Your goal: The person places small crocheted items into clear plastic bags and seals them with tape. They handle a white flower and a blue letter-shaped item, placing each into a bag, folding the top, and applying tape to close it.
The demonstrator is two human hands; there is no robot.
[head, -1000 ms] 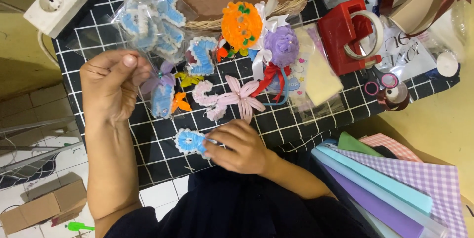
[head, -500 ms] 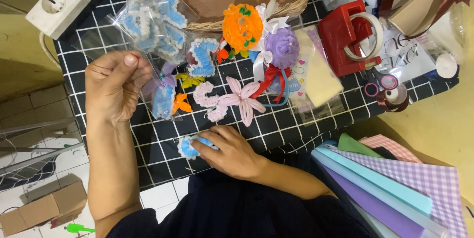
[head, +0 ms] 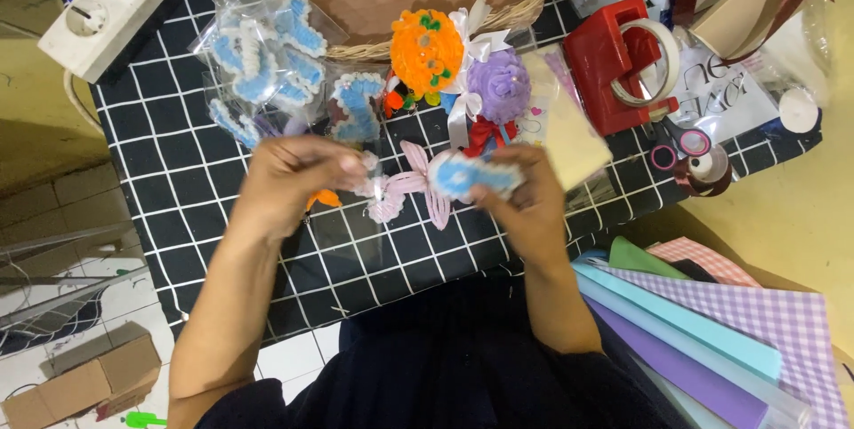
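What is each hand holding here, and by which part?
Right hand pinches a blue fuzzy piece by its right end. Left hand grips a clear bag at its top edge.

Clear plastic bags of blue-and-white fuzzy shapes point(head: 262, 51) lie left of the wicker basket point(head: 525, 11). A clear printed wrapper point(head: 721, 96) lies right of it, beyond a flat cream packet point(head: 569, 131).
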